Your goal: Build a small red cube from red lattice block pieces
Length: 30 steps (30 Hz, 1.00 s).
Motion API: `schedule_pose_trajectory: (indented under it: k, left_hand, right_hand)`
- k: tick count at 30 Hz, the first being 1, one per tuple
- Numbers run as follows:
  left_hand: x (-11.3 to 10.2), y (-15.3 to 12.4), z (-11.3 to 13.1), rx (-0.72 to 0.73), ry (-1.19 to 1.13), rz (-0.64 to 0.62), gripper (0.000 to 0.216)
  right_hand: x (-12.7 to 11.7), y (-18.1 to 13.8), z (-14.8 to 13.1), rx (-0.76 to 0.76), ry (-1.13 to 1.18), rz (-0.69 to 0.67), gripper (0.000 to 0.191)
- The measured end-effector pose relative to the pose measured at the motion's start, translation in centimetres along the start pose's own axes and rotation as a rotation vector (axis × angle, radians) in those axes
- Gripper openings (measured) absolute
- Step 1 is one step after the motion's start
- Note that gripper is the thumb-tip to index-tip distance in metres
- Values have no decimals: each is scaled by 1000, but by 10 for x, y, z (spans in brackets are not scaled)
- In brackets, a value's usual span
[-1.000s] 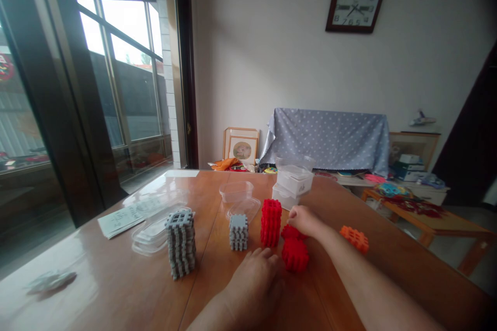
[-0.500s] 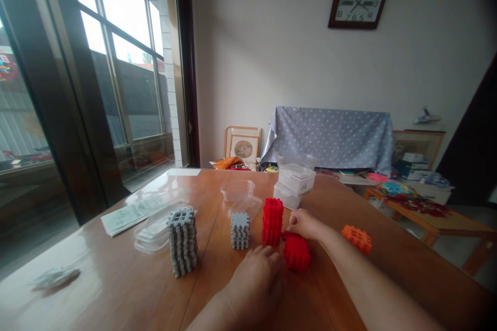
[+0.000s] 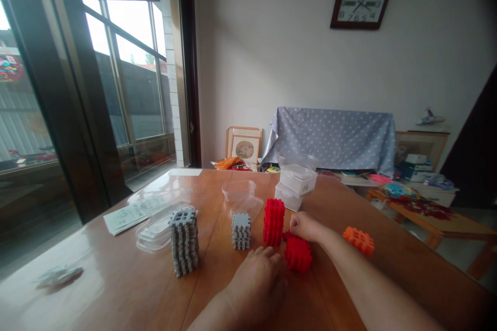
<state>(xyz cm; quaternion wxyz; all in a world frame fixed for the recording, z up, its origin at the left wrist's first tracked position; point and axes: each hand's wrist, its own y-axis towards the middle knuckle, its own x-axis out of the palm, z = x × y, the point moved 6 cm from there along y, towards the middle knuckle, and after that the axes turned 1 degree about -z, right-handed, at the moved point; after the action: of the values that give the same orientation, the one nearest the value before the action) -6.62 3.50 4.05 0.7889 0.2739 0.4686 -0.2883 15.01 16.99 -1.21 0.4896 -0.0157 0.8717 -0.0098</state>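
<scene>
My left hand (image 3: 258, 276) lies flat on the wooden table (image 3: 116, 289), fingers stretched out, just in front of a low heap of red toothed tiles (image 3: 297, 253). My right hand (image 3: 305, 226) reaches forward with its fingers curled onto the far end of that red heap, right beside an upright red tile stack (image 3: 274, 221). What the fingers grip is hidden. A short grey tile stack (image 3: 241, 230) stands to the left of the red one, and a taller grey stack (image 3: 184, 241) stands further left. An orange tile piece (image 3: 359, 240) lies to the right of my forearm.
Clear plastic tubs (image 3: 295, 185), an open tub (image 3: 238, 190) and flat lids (image 3: 155, 227) sit at the table's far side, with paper slips (image 3: 122, 216) at left. A grey crumpled piece (image 3: 58, 275) lies near the left edge. A window wall is left; a cluttered low table (image 3: 427, 212) is right.
My right hand has drawn slightly nearer over the red heap, and the view has drifted a little. The left hand stays flat on the table.
</scene>
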Motion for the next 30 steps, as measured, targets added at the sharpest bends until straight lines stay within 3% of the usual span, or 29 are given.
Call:
schedule_pose_trajectory:
  k: [7,16,23,26,30]
  left_hand:
    - [0,0,-1,-1,-28,6,6]
    - [1,1,-3,3,-43,-8,7]
    - [-2,0,-5,19,-92,75,4]
    - [-3,1,-9,-33,-293,158,8]
    - [2,5,-18,-154,-910,206,28]
  right_hand:
    - [-6,1,5,6,-13,68,17]
    - [-36,-3,9,-56,4,305,3]
    - [-72,-35,3,-82,59,521,15]
    - [-79,-62,-7,-91,101,605,20]
    - [-73,-110,-43,-251,258,666,23]
